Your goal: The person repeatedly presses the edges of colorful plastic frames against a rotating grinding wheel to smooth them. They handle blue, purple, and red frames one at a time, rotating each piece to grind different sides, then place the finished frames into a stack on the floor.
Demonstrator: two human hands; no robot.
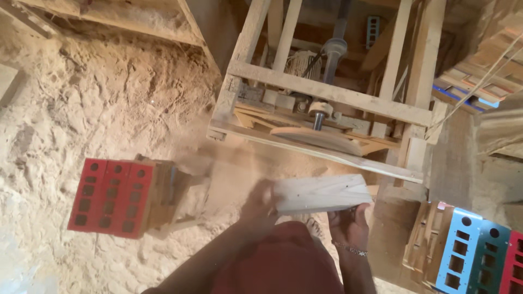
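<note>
A pale wooden block (321, 193), roughly rectangular, is held level in front of me by both hands. My left hand (260, 202) grips its left end. From below, my right hand (350, 224) supports its right end; a thin bracelet sits on that wrist. Just beyond the block stands a rough wooden machine frame (327, 92). Inside the frame, a vertical metal shaft (318, 121) rises from a flat round wooden disc (318, 140).
Thick sawdust (98, 103) covers the ground at left. A red perforated brick stack with wood pieces (117, 197) lies to my left. Blue, teal and red perforated bricks (479, 256) stand at lower right beside wooden slats. Planks are stacked at upper right.
</note>
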